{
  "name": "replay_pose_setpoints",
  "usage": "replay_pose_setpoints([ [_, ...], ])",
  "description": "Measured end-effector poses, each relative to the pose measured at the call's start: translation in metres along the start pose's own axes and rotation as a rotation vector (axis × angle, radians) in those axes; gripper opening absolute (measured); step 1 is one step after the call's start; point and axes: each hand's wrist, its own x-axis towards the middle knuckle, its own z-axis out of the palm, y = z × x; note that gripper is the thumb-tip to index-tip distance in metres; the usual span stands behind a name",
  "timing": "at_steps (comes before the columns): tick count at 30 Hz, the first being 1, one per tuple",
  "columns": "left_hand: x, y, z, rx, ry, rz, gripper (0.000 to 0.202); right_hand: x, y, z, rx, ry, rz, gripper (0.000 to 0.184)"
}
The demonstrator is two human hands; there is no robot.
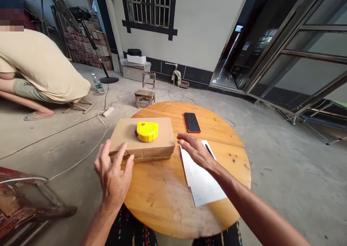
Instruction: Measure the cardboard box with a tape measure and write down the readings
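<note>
On the round wooden table (162, 210) lies a closed brown cardboard box (127, 137), with a yellow tape measure (148, 131) resting on its top. My left hand (114, 170) is at the box's near left corner, fingers spread; whether the fingertips touch the cardboard I cannot tell. To the right of the box, my right hand (196, 150) hovers with its fingers stretched toward the box's side, holding nothing. Beneath that hand and forearm are sheets of paper (206, 190) with faint writing, partly covered. A black pen (209, 151) lies on the paper.
A phone (192, 122) with a red edge lies toward the table's far side. Beyond stands a small wooden chair (145, 92). At the left, a person (46, 65) crouches near a water bottle (98, 84), and a white cable (89, 153) crosses the floor.
</note>
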Motion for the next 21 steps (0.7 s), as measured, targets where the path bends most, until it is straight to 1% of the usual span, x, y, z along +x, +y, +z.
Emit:
replay_pose_setpoints([
  [2, -0.007, 0.010, -0.007, 0.001, 0.012, -0.015, 0.053, -0.013, 0.024, -0.020, -0.107, 0.064, 0.066, 0.034],
  [4, -0.023, 0.033, -0.013, -0.044, 0.001, -0.016, 0.063, -0.032, 0.052, -0.041, -0.249, 0.136, 0.159, 0.028],
  [5, -0.034, 0.050, -0.014, -0.087, -0.041, -0.003, 0.062, -0.042, 0.066, -0.049, -0.323, 0.160, 0.203, 0.026],
  [6, -0.046, 0.068, -0.014, -0.139, -0.109, 0.046, 0.057, -0.050, 0.079, -0.055, -0.390, 0.172, 0.237, 0.024],
  [8, -0.071, 0.108, -0.010, -0.248, -0.284, 0.164, 0.045, -0.064, 0.099, -0.058, -0.496, 0.172, 0.277, 0.020],
  [10, -0.091, 0.143, -0.003, -0.334, -0.463, 0.254, 0.041, -0.069, 0.113, -0.052, -0.558, 0.156, 0.283, 0.019],
  [12, -0.104, 0.168, 0.006, -0.353, -0.610, 0.301, 0.041, -0.070, 0.121, -0.044, -0.575, 0.140, 0.265, 0.019],
  [14, -0.110, 0.181, 0.015, -0.325, -0.720, 0.346, 0.042, -0.071, 0.125, -0.041, -0.553, 0.134, 0.234, 0.025],
  [16, -0.111, 0.184, 0.021, -0.300, -0.782, 0.390, 0.043, -0.076, 0.128, -0.045, -0.496, 0.141, 0.199, 0.036],
  [17, -0.110, 0.183, 0.022, -0.294, -0.796, 0.401, 0.043, -0.081, 0.130, -0.050, -0.460, 0.150, 0.183, 0.039],
  [19, -0.108, 0.180, 0.023, -0.290, -0.802, 0.399, 0.043, -0.094, 0.133, -0.062, -0.382, 0.161, 0.162, 0.038],
  [21, -0.106, 0.176, 0.021, -0.290, -0.809, 0.385, 0.042, -0.108, 0.137, -0.075, -0.195, 0.163, 0.157, 0.037],
])
